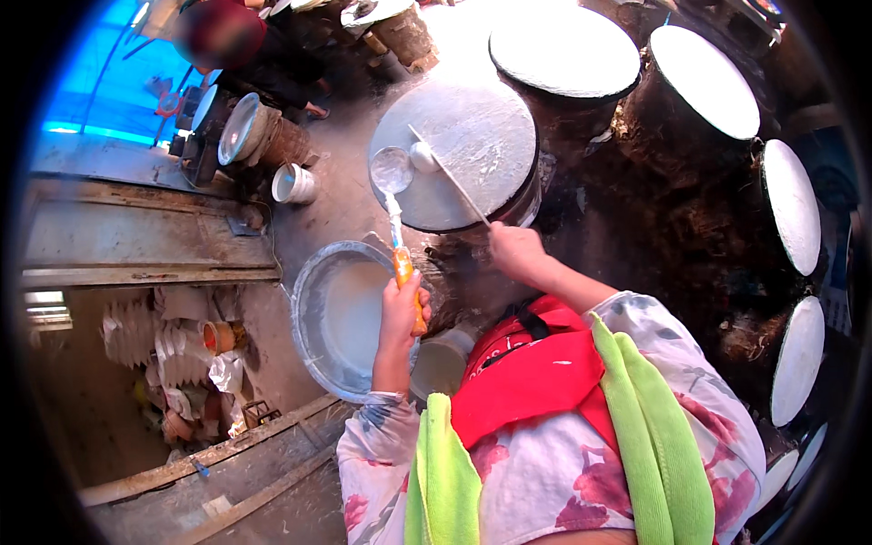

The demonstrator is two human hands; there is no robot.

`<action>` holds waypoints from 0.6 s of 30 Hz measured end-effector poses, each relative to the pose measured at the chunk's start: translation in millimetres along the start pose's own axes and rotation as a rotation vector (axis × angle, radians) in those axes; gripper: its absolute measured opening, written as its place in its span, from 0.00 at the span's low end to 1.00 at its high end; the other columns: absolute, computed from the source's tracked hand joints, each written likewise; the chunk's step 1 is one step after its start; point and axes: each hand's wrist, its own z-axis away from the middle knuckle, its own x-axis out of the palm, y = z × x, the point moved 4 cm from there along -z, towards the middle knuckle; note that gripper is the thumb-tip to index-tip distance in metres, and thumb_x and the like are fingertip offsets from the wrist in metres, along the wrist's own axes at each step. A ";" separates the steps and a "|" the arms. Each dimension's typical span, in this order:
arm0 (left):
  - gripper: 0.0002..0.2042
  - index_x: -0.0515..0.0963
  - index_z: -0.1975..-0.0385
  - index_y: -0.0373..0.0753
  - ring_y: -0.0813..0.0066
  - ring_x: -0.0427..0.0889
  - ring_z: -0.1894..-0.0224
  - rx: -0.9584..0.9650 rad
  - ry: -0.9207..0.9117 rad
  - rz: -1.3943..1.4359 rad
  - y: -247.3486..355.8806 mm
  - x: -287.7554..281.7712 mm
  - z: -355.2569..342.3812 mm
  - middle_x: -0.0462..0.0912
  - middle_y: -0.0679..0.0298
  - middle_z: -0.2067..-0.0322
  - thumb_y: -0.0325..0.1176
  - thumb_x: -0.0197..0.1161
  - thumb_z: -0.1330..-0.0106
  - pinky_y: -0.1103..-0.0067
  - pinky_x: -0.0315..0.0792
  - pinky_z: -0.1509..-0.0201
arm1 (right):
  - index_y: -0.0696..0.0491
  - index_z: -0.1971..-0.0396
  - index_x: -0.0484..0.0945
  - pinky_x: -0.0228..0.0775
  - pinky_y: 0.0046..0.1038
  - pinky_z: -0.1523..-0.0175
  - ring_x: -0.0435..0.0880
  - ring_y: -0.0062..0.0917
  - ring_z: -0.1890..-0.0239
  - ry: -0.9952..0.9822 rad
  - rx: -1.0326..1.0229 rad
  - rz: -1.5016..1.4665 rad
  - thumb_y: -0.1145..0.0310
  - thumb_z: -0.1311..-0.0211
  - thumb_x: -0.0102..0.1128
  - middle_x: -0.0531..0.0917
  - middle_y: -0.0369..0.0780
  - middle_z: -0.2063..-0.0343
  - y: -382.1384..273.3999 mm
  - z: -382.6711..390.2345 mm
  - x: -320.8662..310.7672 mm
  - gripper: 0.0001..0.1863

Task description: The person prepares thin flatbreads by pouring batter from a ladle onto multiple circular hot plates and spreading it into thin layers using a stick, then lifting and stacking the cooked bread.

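My left hand (400, 307) is closed round the orange handle of a ladle (391, 170). The ladle's round, whitish bowl hangs over the left edge of a large round flat plate (495, 136) with a pale coated top. In my right hand (518, 252) is the end of a thin stick (461, 189), which reaches across the plate. A small round white piece (423, 157) lies by the stick's far end; whether it is fixed to it I cannot tell. Left of my left hand stands a big metal basin (307, 325) holding milky white liquid (356, 313).
More round white-topped stoves (704, 80) curve round to the right. A white bucket (295, 184) stands on the floor at the left, with a rimmed drum (242, 130) behind it. Another person (222, 36) is at the far left. Wooden ledges (150, 277) run along the left.
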 end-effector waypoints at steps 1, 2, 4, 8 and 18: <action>0.11 0.67 0.61 0.38 0.80 0.65 0.89 -0.003 0.009 -0.001 -0.9 1.1 0.9 0.68 0.66 0.82 0.38 0.54 0.31 0.83 0.60 0.87 | 0.61 0.71 0.73 0.75 0.44 0.64 0.84 0.46 0.69 0.013 -0.021 -0.065 0.70 0.40 0.45 0.82 0.52 0.76 -10.5 -4.9 10.4 0.10; 0.11 0.67 0.61 0.38 0.80 0.65 0.89 -0.002 0.016 -0.004 -0.7 0.4 1.7 0.68 0.66 0.82 0.38 0.54 0.31 0.83 0.60 0.87 | 0.61 0.71 0.73 0.74 0.45 0.62 0.83 0.47 0.69 0.025 -0.042 -0.129 0.69 0.38 0.44 0.82 0.52 0.76 -19.2 -8.8 19.5 0.11; 0.11 0.68 0.60 0.38 0.81 0.64 0.89 -0.051 0.003 0.084 -2.2 -2.5 2.7 0.67 0.67 0.82 0.40 0.52 0.30 0.83 0.59 0.87 | 0.61 0.70 0.72 0.73 0.46 0.62 0.82 0.48 0.69 0.040 -0.059 -0.201 0.68 0.37 0.44 0.81 0.53 0.76 -34.6 -13.0 28.8 0.12; 0.11 0.67 0.61 0.39 0.81 0.63 0.89 -0.082 -0.075 0.393 -7.4 -27.7 19.7 0.65 0.68 0.83 0.41 0.51 0.29 0.83 0.58 0.87 | 0.60 0.69 0.71 0.70 0.49 0.62 0.81 0.51 0.70 0.060 -0.100 -0.307 0.65 0.36 0.43 0.80 0.54 0.77 -55.4 -3.2 19.0 0.13; 0.15 0.67 0.55 0.33 0.85 0.63 0.90 -0.031 -0.485 1.184 3.9 -66.3 41.2 0.63 0.72 0.84 0.41 0.44 0.26 0.85 0.60 0.84 | 0.57 0.65 0.71 0.73 0.45 0.70 0.82 0.45 0.75 0.242 -0.208 0.015 0.67 0.37 0.46 0.80 0.49 0.80 -57.1 -22.5 -40.0 0.09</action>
